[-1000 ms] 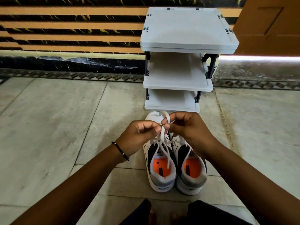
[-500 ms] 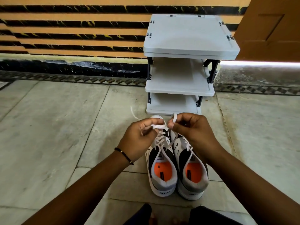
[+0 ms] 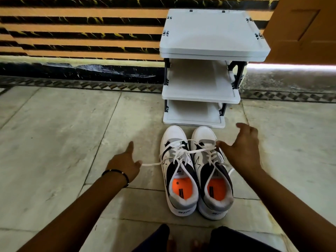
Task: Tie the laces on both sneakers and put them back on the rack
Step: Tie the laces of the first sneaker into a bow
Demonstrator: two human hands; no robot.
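Two white, grey and black sneakers with orange insoles stand side by side on the floor, toes toward the rack: the left sneaker (image 3: 174, 135) and the right sneaker (image 3: 203, 133). My left hand (image 3: 125, 164) pinches one end of the left sneaker's white lace (image 3: 151, 164), drawn out taut to the left. My right hand (image 3: 241, 148) pinches the other end, which runs across the right sneaker's top. Both hands have their other fingers spread. The right sneaker's lace lies loose over its tongue. The grey three-shelf rack (image 3: 209, 33) stands just beyond the toes, with no shoes on it.
The rack backs onto a wall with orange and black stripes (image 3: 81, 30). A brown door (image 3: 305, 24) is at the upper right. Pale stone floor tiles (image 3: 54, 133) spread to both sides. My knees and bare toes (image 3: 181, 242) are at the bottom edge.
My hands were together over the left sneaker's lacing; they have pulled apart sideways, each drawing a lace end out taut. Both toes now show.
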